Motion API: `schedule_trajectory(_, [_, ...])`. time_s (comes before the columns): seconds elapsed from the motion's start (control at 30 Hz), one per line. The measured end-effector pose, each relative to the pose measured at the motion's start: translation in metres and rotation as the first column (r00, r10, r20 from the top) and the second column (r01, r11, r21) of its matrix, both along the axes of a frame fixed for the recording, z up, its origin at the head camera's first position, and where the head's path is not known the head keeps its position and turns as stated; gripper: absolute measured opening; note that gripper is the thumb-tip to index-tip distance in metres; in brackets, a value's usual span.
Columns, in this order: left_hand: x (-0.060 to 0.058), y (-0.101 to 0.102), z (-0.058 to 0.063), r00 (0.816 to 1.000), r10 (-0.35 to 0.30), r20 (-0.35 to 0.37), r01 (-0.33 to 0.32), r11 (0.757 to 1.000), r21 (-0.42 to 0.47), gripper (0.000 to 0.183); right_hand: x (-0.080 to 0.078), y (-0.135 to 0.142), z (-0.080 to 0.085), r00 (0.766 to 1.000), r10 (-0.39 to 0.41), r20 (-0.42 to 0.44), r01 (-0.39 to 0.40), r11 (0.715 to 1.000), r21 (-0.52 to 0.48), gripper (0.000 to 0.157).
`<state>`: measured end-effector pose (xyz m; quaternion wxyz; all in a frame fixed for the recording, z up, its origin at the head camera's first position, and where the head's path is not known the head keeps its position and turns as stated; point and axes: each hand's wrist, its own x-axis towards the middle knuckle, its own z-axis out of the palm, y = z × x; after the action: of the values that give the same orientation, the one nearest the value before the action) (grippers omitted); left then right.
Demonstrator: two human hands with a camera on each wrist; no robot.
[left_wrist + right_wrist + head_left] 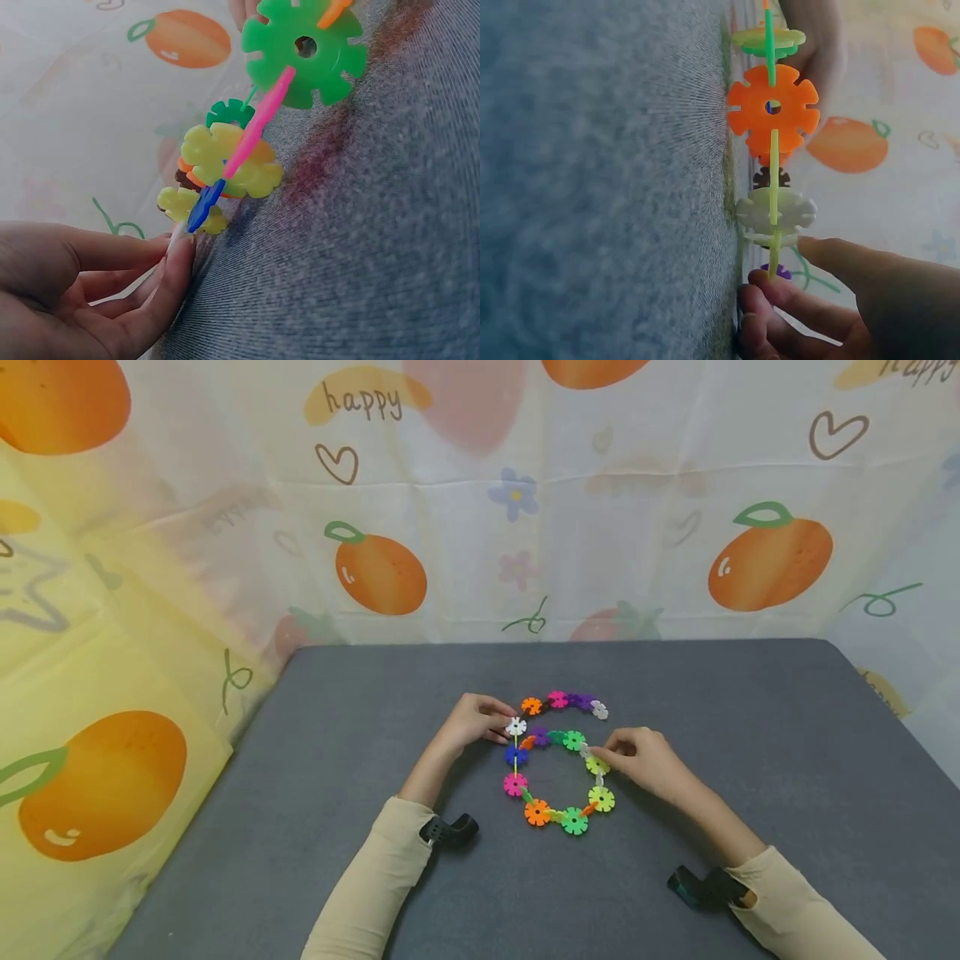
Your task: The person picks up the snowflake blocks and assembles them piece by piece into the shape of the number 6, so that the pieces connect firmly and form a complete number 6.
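Observation:
A chain of colourful notched plastic flower discs lies on the table as a ring with an arc curving above it. My left hand (474,720) pinches a white flower disc (516,727) where the arc meets the ring's left side. In the left wrist view, thumb and fingertips hold that white disc (177,238) beside a blue disc (206,205). Across the ring, my right hand (647,758) pinches the chain at a yellow disc (597,766). The right wrist view shows that yellow disc (775,255) edge-on between thumb and fingers, near a whitish disc (776,210).
The grey table (337,735) extends around the chain on all sides. A printed cloth (450,502) hangs behind it and along the left. The arc ends at a white disc (599,710). Black wrist straps (450,832) stick out near both sleeves.

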<state>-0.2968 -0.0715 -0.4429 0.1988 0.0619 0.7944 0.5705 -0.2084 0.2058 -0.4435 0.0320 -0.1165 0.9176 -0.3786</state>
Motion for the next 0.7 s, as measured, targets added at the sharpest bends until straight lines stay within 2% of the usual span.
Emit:
schedule_trajectory(0.2, [0.001,0.000,0.001,0.999,-0.020,0.039,0.019,1.000,0.021,0.019,-0.001,0.007,0.004,0.994,0.082,0.066,-0.082,0.997,0.003,0.023])
schedule_trajectory(0.33, [0.003,0.001,0.004,0.997,-0.035,0.069,0.033,0.999,0.038,0.020,-0.005,0.013,0.009,0.986,0.100,0.130,-0.104,0.994,0.020,0.025])
schedule_trajectory(0.43, [0.004,0.000,0.006,0.992,-0.055,0.113,0.050,0.998,0.049,0.021,-0.009,0.015,0.013,0.984,0.068,0.164,-0.071,0.997,0.013,0.031])
schedule_trajectory(0.57, [0.004,-0.001,0.007,0.983,-0.087,0.160,0.077,0.995,0.068,0.024,-0.011,0.013,0.015,0.990,0.004,0.142,-0.004,1.000,0.001,0.048])
schedule_trajectory(0.7, [0.003,-0.002,0.006,0.980,-0.102,0.172,0.089,0.993,0.082,0.025,-0.015,0.011,0.012,0.992,-0.036,0.118,0.037,0.999,0.000,0.067])
